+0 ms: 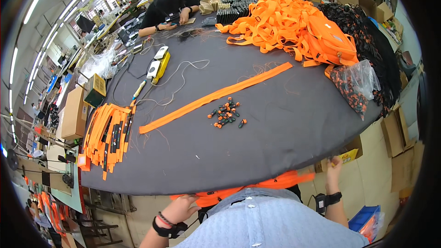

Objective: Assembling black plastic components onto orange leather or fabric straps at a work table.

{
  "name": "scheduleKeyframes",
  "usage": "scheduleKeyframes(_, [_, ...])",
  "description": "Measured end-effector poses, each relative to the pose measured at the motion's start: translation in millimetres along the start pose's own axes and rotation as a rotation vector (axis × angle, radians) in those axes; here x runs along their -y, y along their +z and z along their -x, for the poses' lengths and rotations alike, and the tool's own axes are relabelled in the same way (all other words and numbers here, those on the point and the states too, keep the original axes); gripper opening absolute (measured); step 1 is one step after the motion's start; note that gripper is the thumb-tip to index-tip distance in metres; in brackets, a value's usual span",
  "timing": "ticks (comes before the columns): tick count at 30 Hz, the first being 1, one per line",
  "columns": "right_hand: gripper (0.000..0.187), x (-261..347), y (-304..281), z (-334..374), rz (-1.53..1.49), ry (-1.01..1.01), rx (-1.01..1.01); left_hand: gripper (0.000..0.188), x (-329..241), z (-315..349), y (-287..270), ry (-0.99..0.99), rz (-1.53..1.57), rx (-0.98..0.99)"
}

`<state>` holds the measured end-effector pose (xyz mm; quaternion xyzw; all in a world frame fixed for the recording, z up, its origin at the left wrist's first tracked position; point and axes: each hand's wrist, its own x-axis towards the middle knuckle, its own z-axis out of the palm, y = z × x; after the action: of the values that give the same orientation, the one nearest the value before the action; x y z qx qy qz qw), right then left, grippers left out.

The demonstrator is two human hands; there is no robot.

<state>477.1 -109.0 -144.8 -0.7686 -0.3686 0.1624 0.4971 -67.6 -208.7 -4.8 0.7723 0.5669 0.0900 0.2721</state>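
Note:
An orange fabric piece [220, 196] lies across my lap, partly under the table's near edge. My left hand [180, 208] grips it at its left end, fingers bent over the cloth. Off the table's right front edge, my right hand [334, 167] is raised with its fingertips pinched; what they hold is too small to make out. A blurred orange end of the fabric [307, 177] points toward that hand. On the dark table [257, 156] lie a long orange strip [216, 98] with loose threads and a small pile of black-and-orange zipper pulls [225, 114].
Orange strips with black pieces [108, 133] lie at the left. A yellow-and-white power strip [157, 66] trails cables. An orange strap heap [280, 23] and a clear bag [351, 87] stand far right. Two people [170, 7] work at the far side. Cardboard boxes [76, 115] flank the table.

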Motion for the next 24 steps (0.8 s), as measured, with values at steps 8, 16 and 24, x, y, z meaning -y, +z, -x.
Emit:
scheduleKeyframes(8, [0.011,210.4,26.9,10.5,-0.619,-0.18,0.376,0.016,33.8,-130.3,-117.1,-0.046,0.02,-0.512])
scheduleKeyframes(16, [0.009,264.7,174.1,79.9,-1.031,0.912,1.702,0.009,131.3,-227.3,-108.6,-0.007,-0.412,-0.459])
scheduleKeyframes(24, [0.026,290.9,214.9,115.4,-1.218,0.836,1.847,0.023,-4.9,-133.1,-142.1,-0.241,0.624,-0.005])
